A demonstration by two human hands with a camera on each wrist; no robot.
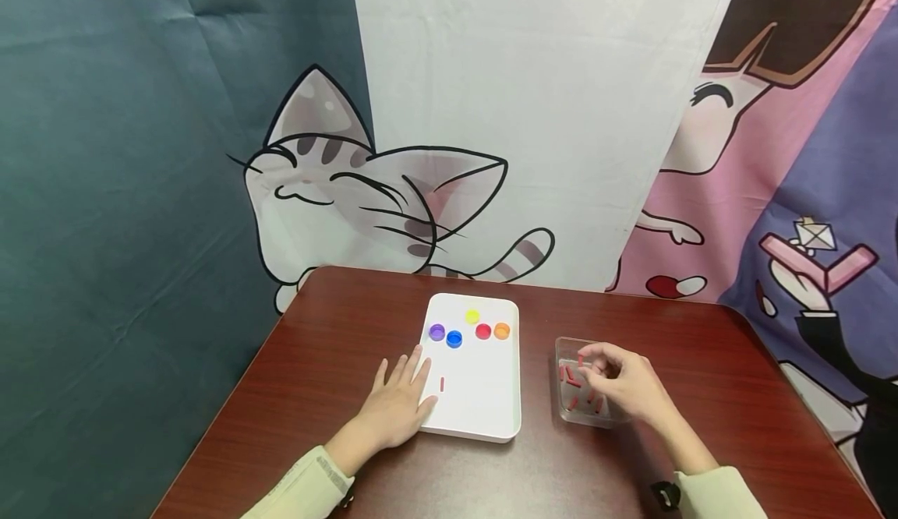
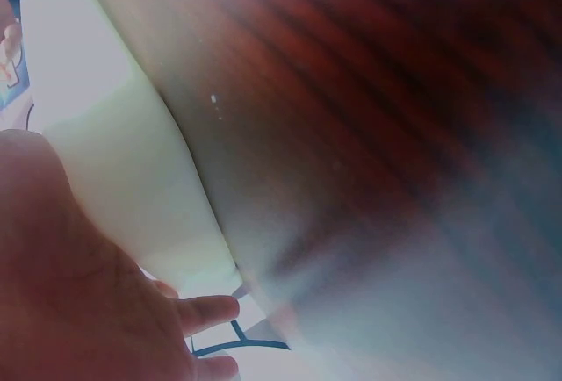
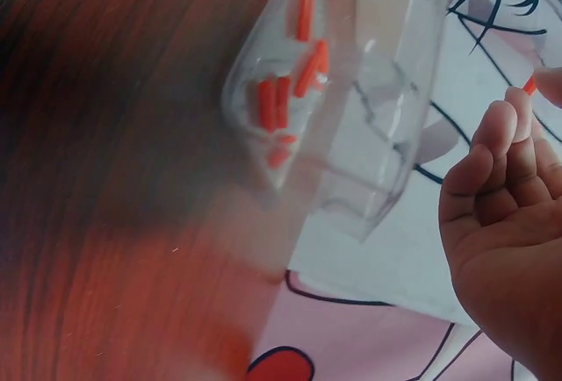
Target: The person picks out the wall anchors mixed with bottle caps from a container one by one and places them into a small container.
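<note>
My right hand (image 1: 626, 383) pinches a small red stick (image 3: 529, 85) between thumb and finger, above a clear plastic box (image 1: 589, 423). Inside that box lie several more red sticks (image 3: 305, 14). With fingers spread, my left hand (image 1: 394, 414) rests along the left edge of a white tray (image 1: 484, 394). One red stick (image 1: 442, 384) lies on the tray, close to the left fingers. Small round pieces, like shallow cups, sit at the tray's far end: purple (image 1: 437, 333), blue (image 1: 454, 339), yellow (image 1: 473, 316), red (image 1: 483, 332) and orange (image 1: 502, 331).
The tray and box stand side by side on a brown wooden table (image 1: 337, 332), with a gap between them. Behind the table hangs a printed cloth (image 1: 561, 114) with a cartoon cat and other figures.
</note>
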